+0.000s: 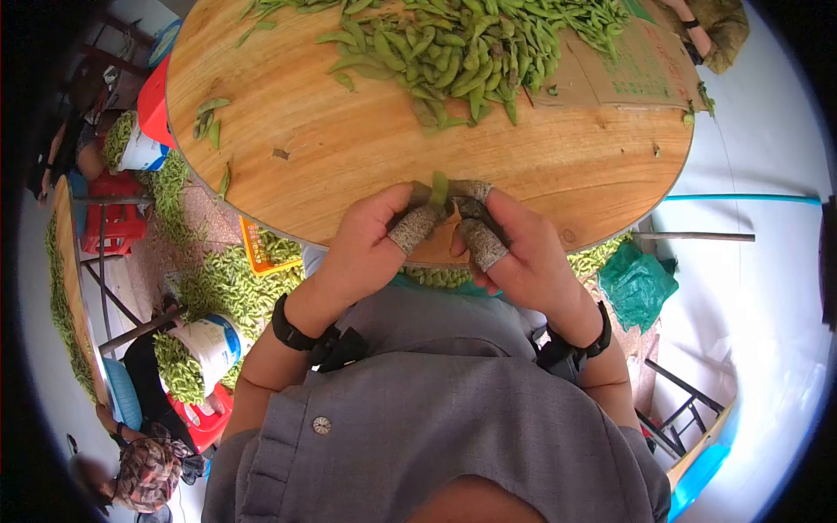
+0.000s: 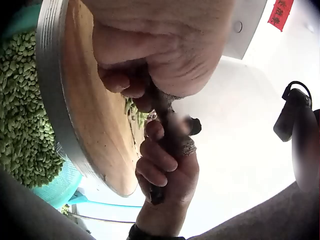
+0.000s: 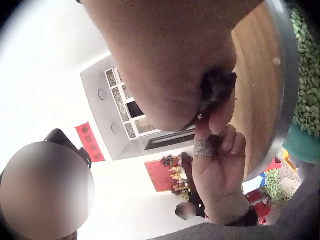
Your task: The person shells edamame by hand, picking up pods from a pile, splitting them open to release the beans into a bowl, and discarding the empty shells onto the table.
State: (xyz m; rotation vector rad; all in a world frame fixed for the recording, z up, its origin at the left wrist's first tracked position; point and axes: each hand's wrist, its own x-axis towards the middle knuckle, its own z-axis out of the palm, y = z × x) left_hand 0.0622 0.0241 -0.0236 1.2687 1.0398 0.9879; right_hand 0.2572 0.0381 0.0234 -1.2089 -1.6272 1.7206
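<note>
Near the front edge of the wooden table [image 1: 261, 166], both hands meet over a green bean pod [image 1: 439, 186], which stands upright between the fingertips. My left hand [image 1: 370, 235] pinches it between thumb and forefinger. My right hand [image 1: 521, 244] has its fingers curled, with thumb and forefinger closing in at the pod's other side. Speckled, dark-stained fabric sleeves [image 1: 411, 228] cover the thumbs and forefingers. In both wrist views the hands face each other and hide the pod. A large heap of green pods [image 1: 462, 52] lies at the table's far side.
Flattened cardboard [image 1: 623, 74] lies by the heap. Shelled beans [image 2: 22, 110] fill a green basket [image 2: 57, 187] below the table edge. More pods cover the floor [image 1: 231, 283] at left, around white buckets [image 1: 214, 344] and red stools. Other people sit left and at the far right.
</note>
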